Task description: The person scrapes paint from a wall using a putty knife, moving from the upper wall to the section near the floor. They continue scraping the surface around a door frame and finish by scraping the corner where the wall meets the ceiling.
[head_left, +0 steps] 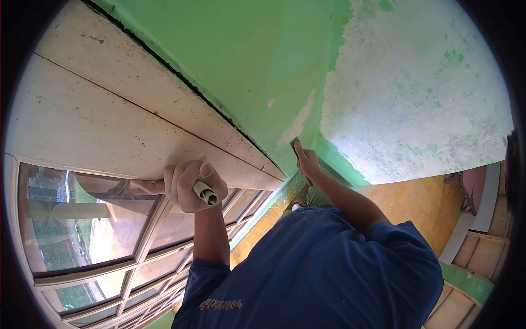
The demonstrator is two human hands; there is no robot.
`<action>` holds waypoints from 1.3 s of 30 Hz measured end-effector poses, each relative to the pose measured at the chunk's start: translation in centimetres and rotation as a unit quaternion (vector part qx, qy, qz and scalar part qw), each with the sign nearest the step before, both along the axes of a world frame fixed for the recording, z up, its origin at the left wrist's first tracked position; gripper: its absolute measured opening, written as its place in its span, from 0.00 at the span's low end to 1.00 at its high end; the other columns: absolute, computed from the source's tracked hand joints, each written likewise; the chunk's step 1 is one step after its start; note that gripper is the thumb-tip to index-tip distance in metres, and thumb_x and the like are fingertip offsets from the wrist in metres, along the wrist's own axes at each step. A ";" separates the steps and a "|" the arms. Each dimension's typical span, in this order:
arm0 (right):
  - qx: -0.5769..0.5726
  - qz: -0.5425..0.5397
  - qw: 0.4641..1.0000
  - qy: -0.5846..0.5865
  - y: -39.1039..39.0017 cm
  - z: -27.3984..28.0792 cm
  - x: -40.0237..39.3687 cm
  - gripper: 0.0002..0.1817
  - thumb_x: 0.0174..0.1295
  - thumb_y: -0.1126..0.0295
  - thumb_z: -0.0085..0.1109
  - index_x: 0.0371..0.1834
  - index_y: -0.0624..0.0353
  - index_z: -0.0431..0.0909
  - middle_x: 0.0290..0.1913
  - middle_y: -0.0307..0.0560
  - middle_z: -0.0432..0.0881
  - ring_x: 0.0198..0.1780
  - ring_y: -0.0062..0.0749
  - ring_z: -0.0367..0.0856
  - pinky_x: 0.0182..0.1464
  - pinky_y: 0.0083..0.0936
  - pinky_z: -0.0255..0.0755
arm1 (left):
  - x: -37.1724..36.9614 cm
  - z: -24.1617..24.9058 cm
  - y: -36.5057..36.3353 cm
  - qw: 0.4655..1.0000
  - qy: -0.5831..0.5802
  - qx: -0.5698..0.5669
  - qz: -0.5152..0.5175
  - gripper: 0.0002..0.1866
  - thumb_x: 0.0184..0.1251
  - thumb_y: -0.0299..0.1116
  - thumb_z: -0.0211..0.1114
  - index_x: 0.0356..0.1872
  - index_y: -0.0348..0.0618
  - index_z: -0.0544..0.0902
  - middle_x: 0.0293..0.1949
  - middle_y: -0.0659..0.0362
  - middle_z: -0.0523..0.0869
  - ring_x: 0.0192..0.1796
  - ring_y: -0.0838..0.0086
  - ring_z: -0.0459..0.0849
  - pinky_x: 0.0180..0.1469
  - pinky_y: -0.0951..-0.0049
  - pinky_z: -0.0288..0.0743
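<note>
My left hand (192,185) is closed around a rolled piece of pale, paper-like material (205,193), in front of the white window frame, with one finger stretched out to the side. Near the wall corner, my right hand (308,163) grips a thin, dark flat tool (295,143). The tool's edge lies at the green wall (246,60), just below a bare, pale scraped streak (298,120). To the right, the adjoining wall (411,93) is mostly whitish, with green flecks and a ragged green border.
A paned window (87,219) fills the lower left, under white boards (109,104). Yellowish floor tiles (411,208) with pale debris lie below the corner. A reddish object (472,186) and wooden panels (487,254) stand at the right.
</note>
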State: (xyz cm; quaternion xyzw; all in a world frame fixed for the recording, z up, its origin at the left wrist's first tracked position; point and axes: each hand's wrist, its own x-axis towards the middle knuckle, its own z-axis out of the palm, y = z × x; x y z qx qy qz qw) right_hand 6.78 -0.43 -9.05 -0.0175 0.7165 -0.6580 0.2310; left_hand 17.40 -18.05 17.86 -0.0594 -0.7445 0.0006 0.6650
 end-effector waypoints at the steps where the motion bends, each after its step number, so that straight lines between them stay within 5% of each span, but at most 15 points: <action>1: -0.022 0.007 0.999 -0.035 0.5 -0.7 0.6 0.36 0.63 0.37 0.41 0.09 0.56 0.63 0.07 0.38 0.63 0.07 0.22 0.62 0.11 0.22 0.56 | 0.0 -0.1 0.0 1.000 0.004 0.000 -0.005 0.10 0.67 0.37 0.54 0.26 0.50 0.73 0.15 0.67 0.78 0.17 0.76 0.72 0.69 0.42 0.25; 5: -0.023 0.044 0.997 -0.066 1.7 -2.8 1.7 0.36 0.63 0.35 0.40 0.10 0.55 0.63 0.07 0.39 0.63 0.06 0.24 0.62 0.10 0.22 0.56 | -0.4 0.1 1.0 0.999 0.021 0.033 0.008 0.11 0.64 0.33 0.54 0.21 0.45 0.72 0.14 0.62 0.75 0.19 0.71 0.73 0.70 0.43 0.31; 10: -0.004 0.092 0.992 -0.089 2.1 -2.5 1.0 0.36 0.62 0.33 0.39 0.11 0.55 0.64 0.07 0.40 0.64 0.06 0.24 0.62 0.11 0.23 0.58 | 0.0 0.4 0.7 0.998 -0.020 0.046 0.043 0.11 0.64 0.36 0.57 0.21 0.51 0.73 0.15 0.67 0.79 0.18 0.75 0.74 0.69 0.41 0.25; 16: 0.019 0.152 0.986 -0.059 2.9 -1.7 -1.3 0.37 0.61 0.33 0.40 0.10 0.55 0.64 0.08 0.40 0.65 0.07 0.24 0.63 0.12 0.23 0.59 | -0.1 0.6 0.9 0.992 -0.022 0.062 0.112 0.11 0.57 0.35 0.62 0.17 0.53 0.75 0.14 0.68 0.74 0.20 0.75 0.74 0.69 0.40 0.30; 39: 0.017 0.199 0.977 -0.082 6.3 -3.0 -4.7 0.36 0.62 0.35 0.40 0.11 0.56 0.65 0.08 0.41 0.64 0.07 0.25 0.63 0.12 0.23 0.59 | 0.1 0.0 1.2 0.985 -0.020 0.082 0.150 0.04 0.45 0.32 0.63 0.18 0.51 0.76 0.16 0.65 0.73 0.23 0.73 0.74 0.71 0.41 0.32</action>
